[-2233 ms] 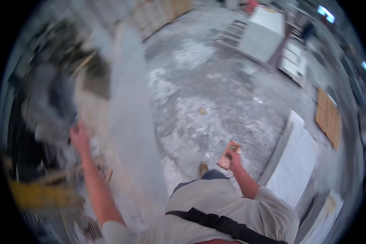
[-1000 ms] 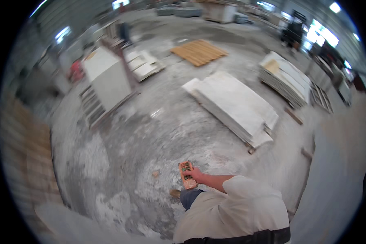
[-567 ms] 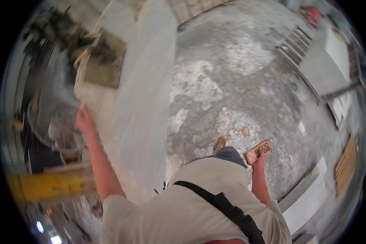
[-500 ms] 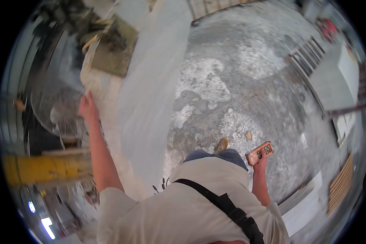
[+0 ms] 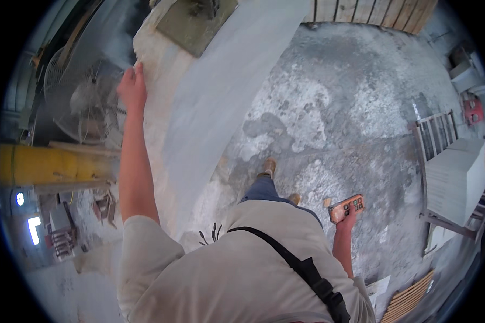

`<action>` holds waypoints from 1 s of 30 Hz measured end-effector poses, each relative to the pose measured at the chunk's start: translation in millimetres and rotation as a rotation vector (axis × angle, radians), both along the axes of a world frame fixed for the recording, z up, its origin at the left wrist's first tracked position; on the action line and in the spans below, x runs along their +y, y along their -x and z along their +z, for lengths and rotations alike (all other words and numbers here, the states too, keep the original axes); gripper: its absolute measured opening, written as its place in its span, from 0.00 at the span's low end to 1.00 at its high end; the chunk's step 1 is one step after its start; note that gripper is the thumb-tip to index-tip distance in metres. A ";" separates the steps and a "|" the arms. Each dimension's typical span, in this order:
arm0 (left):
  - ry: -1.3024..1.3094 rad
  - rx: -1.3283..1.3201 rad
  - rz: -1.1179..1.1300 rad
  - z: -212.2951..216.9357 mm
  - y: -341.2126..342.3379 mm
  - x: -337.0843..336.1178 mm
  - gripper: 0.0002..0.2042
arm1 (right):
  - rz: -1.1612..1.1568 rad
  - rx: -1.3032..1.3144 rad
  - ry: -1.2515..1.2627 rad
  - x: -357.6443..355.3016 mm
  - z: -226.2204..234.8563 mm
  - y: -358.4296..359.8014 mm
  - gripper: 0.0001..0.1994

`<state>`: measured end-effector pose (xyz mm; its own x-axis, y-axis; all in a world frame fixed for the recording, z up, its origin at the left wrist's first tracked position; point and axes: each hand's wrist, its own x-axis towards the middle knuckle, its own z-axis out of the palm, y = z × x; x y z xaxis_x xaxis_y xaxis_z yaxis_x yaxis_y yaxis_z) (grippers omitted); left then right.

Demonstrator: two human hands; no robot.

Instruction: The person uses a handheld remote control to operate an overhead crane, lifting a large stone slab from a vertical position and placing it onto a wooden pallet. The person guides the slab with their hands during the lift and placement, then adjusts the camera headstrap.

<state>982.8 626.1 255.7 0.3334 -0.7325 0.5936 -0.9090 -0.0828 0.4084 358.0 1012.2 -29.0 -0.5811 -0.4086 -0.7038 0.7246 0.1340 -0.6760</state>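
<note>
My left arm stretches forward on the left. My left hand is at the rough left edge of a long grey stone slab, with thumb and fingers a little apart and nothing seen in it. Whether the hand touches the slab is unclear. In my right hand, low at my right side, is an orange remote control with dark buttons facing up. A square greenish-brown plate rests on the slab's far part.
A large caged fan stands left of the slab, near a yellow beam. Wooden boards lie far ahead. At right are a rack with a pale block and a red object. Wooden slats lie lower right.
I have stepped forward along the slab, and a boot now shows further ahead. The plate and fan have shifted in view. My left hand sits further up; my right still holds the remote control.
</note>
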 end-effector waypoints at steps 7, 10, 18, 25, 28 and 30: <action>-0.069 0.053 0.002 3.0 -2.2 -55.7 0.19 | -0.053 -0.131 0.119 -74.6 -15.8 -25.3 0.15; -0.019 0.006 0.050 -7.4 -7.7 -85.1 0.19 | -0.015 -0.156 0.239 -118.6 19.8 -50.6 0.16; -0.102 -0.095 0.074 -11.2 -46.3 -150.6 0.26 | 0.108 -0.349 0.427 -200.6 54.5 -36.8 0.20; -0.078 -0.073 0.020 -8.8 -20.2 -180.8 0.26 | 0.186 -0.289 0.466 -219.1 106.4 -35.1 0.20; -0.083 -0.082 -0.003 -15.0 -27.3 -200.4 0.26 | 0.186 -0.285 0.473 -216.4 103.9 -30.9 0.19; -0.128 -0.155 0.040 -16.3 -39.9 -213.5 0.26 | 0.153 -0.294 0.433 -214.8 99.1 -31.7 0.18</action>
<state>1022.8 412.6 239.3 0.2755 -0.7934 0.5428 -0.9552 -0.1621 0.2478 389.8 797.4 70.2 -0.2964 -0.7615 -0.5764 0.8854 0.0071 -0.4647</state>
